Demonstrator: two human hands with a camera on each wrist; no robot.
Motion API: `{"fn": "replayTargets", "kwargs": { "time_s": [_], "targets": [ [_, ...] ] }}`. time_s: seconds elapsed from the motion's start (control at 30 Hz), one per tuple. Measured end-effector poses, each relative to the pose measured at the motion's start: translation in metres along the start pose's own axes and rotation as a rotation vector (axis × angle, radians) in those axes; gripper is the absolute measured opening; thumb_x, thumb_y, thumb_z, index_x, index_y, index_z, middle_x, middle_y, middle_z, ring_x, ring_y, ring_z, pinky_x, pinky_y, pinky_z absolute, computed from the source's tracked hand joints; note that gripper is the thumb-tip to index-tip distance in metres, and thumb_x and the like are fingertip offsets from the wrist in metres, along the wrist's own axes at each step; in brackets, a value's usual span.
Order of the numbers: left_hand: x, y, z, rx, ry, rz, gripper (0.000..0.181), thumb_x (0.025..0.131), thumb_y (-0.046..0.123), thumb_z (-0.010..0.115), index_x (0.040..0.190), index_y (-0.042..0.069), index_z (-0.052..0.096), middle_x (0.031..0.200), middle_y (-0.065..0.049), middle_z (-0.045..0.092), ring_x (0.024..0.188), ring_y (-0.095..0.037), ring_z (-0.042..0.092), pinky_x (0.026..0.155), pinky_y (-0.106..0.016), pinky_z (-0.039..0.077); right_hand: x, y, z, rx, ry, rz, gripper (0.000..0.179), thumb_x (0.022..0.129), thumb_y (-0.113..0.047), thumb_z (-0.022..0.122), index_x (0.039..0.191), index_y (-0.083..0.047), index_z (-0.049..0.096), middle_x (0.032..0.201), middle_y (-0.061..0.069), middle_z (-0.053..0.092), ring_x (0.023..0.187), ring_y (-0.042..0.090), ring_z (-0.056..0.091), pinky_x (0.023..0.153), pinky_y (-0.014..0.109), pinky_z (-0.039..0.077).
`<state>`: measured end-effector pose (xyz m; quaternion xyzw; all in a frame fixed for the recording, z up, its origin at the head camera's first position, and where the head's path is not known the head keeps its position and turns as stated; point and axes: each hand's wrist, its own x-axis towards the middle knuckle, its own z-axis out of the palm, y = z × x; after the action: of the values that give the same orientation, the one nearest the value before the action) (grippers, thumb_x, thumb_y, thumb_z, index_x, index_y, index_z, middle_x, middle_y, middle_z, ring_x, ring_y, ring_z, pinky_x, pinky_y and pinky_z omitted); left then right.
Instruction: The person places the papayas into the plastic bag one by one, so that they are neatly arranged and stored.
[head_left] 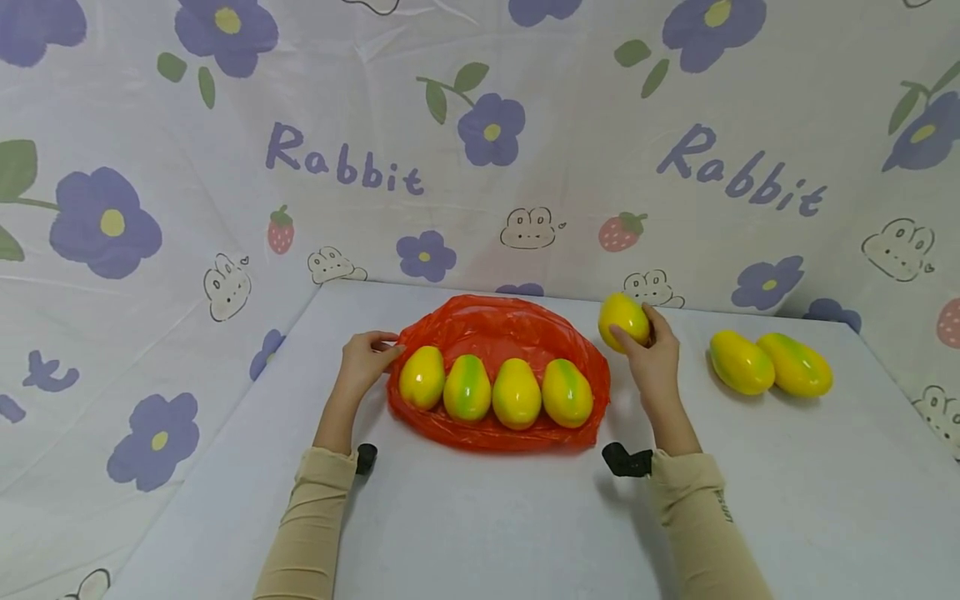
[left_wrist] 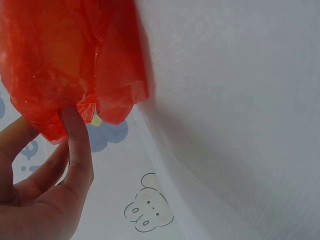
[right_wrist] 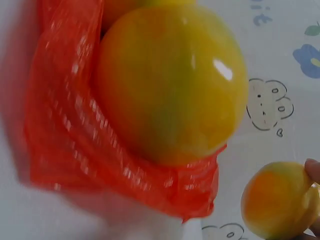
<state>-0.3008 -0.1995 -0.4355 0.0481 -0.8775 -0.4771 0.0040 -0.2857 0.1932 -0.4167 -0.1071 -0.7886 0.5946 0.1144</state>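
Evidently, the glossy yellow oval fruit (head_left: 621,317) is off to the right of the crumpled red plastic bag (head_left: 487,321), near its far right edge and apart from it in the right wrist view. The right hand (head_left: 656,358) grips it, thumb across the near side and fingers curled round the right side, a hold that probably suits a smooth, round surface. The bag spreads wide, and four glossy yellow-and-green fruits (head_left: 467,389) sit in a row along its near side, perhaps lined up so that the rear stays free. At the other end, the left hand (head_left: 366,362) pinches the bag's rim between thumb and fingers, presumably to steady the thin film. Both forearms, in beige sleeves (head_left: 303,521), reach forward from the near edge, the hands flanking the bag. Farther right, two more yellow-green fruits (head_left: 741,362) lie touching on the white worktop (head_left: 487,517). Behind everything hangs a pale cloth (head_left: 585,125) printed with purple flowers, strawberries and rabbits.
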Motion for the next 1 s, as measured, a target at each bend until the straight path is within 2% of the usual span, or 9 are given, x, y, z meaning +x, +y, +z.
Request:
{"fn": "replayTargets", "kwargs": {
  "time_s": [0.2, 0.47, 0.77, 1.0],
  "targets": [
    [-0.002, 0.002, 0.000, 0.004, -0.004, -0.026, 0.039, 0.095, 0.020, 0.062, 0.129, 0.001, 0.061, 0.112, -0.021, 0.062, 0.079, -0.020, 0.068, 0.085, -0.036, 0.060, -0.003, -0.010, 0.015, 0.026, -0.035, -0.013, 0.073, 0.095, -0.025, 0.063, 0.155, -0.015, 0.024, 0.159, 0.009, 0.031, 0.145, 0.026, 0.034, 0.121, 0.039, 0.030],
    [-0.003, 0.002, 0.000, 0.000, -0.003, -0.025, 0.039, 0.095, 0.020, 0.062, 0.128, 0.001, 0.061, 0.111, -0.021, 0.062, 0.080, -0.020, 0.068, 0.084, -0.036, 0.060, -0.008, -0.024, 0.034, 0.073, -0.094, -0.043, 0.071, 0.095, -0.023, 0.063, 0.155, -0.012, 0.026, 0.160, 0.010, 0.030, 0.145, 0.028, 0.035, 0.121, 0.040, 0.030],
    [-0.001, 0.000, 0.001, -0.008, -0.002, -0.012, 0.038, 0.095, 0.020, 0.062, 0.128, 0.001, 0.061, 0.110, -0.021, 0.062, 0.077, -0.019, 0.068, 0.086, -0.039, 0.060, -0.008, -0.026, 0.056, 0.097, -0.139, -0.049, 0.071, 0.095, -0.022, 0.064, 0.154, -0.010, 0.027, 0.159, 0.011, 0.031, 0.144, 0.029, 0.036, 0.121, 0.039, 0.031],
    [-0.001, 0.000, 0.002, -0.015, 0.003, 0.002, 0.038, 0.095, 0.018, 0.062, 0.127, -0.001, 0.061, 0.110, -0.022, 0.064, 0.076, -0.018, 0.068, 0.084, -0.040, 0.061, -0.009, -0.026, 0.072, 0.037, -0.164, -0.033, 0.071, 0.095, -0.027, 0.063, 0.154, -0.012, 0.027, 0.158, 0.010, 0.033, 0.143, 0.029, 0.036, 0.121, 0.041, 0.031]
  ]
}}
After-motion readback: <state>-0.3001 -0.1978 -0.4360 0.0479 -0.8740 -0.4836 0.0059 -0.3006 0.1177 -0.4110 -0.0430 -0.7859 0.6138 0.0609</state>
